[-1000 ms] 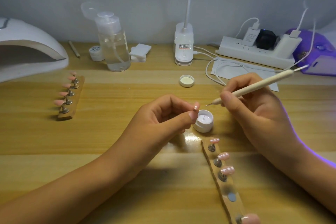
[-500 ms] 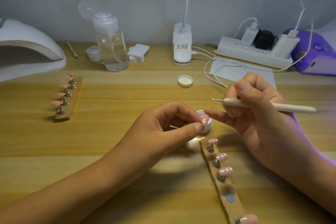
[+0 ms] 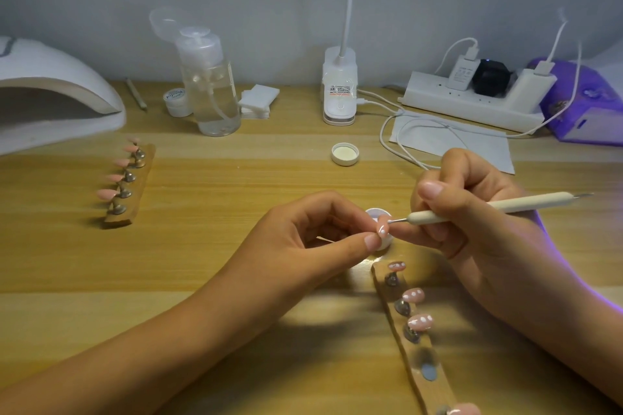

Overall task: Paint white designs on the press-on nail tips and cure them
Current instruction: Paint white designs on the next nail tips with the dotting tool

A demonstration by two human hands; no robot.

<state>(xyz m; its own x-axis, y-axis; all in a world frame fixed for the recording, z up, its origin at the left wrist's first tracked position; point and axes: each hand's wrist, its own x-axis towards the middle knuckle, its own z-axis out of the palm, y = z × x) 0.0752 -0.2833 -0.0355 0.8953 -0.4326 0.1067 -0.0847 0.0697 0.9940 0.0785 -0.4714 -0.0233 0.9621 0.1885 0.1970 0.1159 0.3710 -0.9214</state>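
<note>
Head | left strip (image 3: pixel 141 185): 5 tips (image 3: pixel 107 193) | right strip (image 3: pixel 423 387): 4

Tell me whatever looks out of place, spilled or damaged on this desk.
Nothing spilled or damaged. The near wooden holder strip has one bare grey spot; the left hand pinches a pink nail tip. The round white lid lies open-side-up, apart from the small white jar.

Wooden tabletop (image 3: pixel 219 266) carries: curing lamp (image 3: pixel 50 91) upper left, pump bottle (image 3: pixel 210 87), power strip (image 3: pixel 472 101) upper right, two nail-tip holder strips (image 3: pixel 129 182) (image 3: pixel 413 340).
</note>
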